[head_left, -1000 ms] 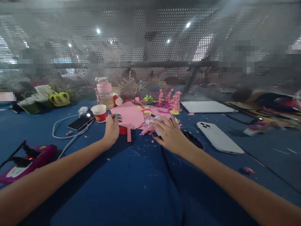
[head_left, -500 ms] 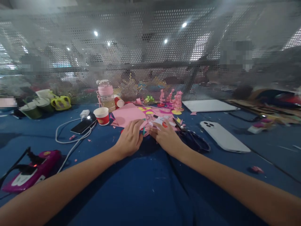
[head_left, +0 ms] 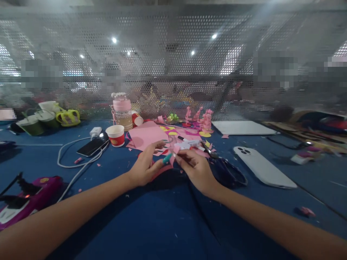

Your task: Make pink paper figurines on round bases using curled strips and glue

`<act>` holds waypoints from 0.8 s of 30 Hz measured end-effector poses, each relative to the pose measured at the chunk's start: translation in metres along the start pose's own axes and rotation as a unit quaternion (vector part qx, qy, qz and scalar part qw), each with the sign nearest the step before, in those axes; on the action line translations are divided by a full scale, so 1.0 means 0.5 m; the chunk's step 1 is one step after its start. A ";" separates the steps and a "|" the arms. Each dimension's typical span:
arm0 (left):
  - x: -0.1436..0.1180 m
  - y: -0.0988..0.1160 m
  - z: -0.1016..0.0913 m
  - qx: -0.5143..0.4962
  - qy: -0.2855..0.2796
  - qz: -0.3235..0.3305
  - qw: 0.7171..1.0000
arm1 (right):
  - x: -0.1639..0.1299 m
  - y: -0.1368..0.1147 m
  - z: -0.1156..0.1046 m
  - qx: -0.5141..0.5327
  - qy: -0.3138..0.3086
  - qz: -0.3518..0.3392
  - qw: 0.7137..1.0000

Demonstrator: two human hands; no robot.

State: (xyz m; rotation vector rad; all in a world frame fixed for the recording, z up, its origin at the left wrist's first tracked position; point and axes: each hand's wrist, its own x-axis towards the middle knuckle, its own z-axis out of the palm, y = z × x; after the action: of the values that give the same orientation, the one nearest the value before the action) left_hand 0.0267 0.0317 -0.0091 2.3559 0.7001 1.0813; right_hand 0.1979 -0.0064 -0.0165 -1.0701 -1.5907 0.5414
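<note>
My right hand (head_left: 199,169) is closed in a pinch over the craft scraps, with a small pink paper piece (head_left: 176,148) at its fingertips. Facing it, my left hand (head_left: 146,164) has its thumb and fingers apart; a long teal nail shows on the thumb. A strip of pink-red paper lies below the left thumb, partly covered. Just beyond my right fingers is a white glue gun (head_left: 188,144), partly hidden. Behind the left hand lies a large pink paper sheet (head_left: 146,135). Dark-handled scissors (head_left: 227,171) rest right of my right hand.
A white phone (head_left: 262,168) lies at right, a white board (head_left: 244,128) behind it. Left are a red-white paper cup (head_left: 116,136), a pink-lidded bottle (head_left: 121,112), a black phone (head_left: 90,146) with cable, and a purple power strip (head_left: 35,200). Pink figures (head_left: 206,121) stand behind.
My hands have lifted slightly from the scraps. The right fingers are now pinched together on a small pink piece, and the left thumb has opened away from its fingers. The camera has shifted slightly.
</note>
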 end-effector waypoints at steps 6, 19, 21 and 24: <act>0.005 -0.005 0.014 0.036 -0.103 -0.027 0.994 | 0.003 0.014 -0.002 0.243 0.015 0.144 0.959; 0.023 -0.004 0.002 -0.053 -0.025 -0.192 0.980 | 0.009 0.020 -0.004 0.337 0.020 0.169 0.926; 0.025 -0.007 0.003 -0.085 -0.029 -0.222 0.971 | 0.007 0.019 -0.007 0.315 0.034 0.168 0.933; 0.026 -0.009 0.004 -0.118 -0.048 -0.231 0.965 | 0.004 0.016 -0.010 0.272 0.066 0.163 0.946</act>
State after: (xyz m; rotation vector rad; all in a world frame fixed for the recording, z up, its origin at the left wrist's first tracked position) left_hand 0.0344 0.0429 -0.0056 1.8981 0.9657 0.7890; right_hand 0.2053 -0.0018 -0.0204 -0.9179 -1.0549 1.0405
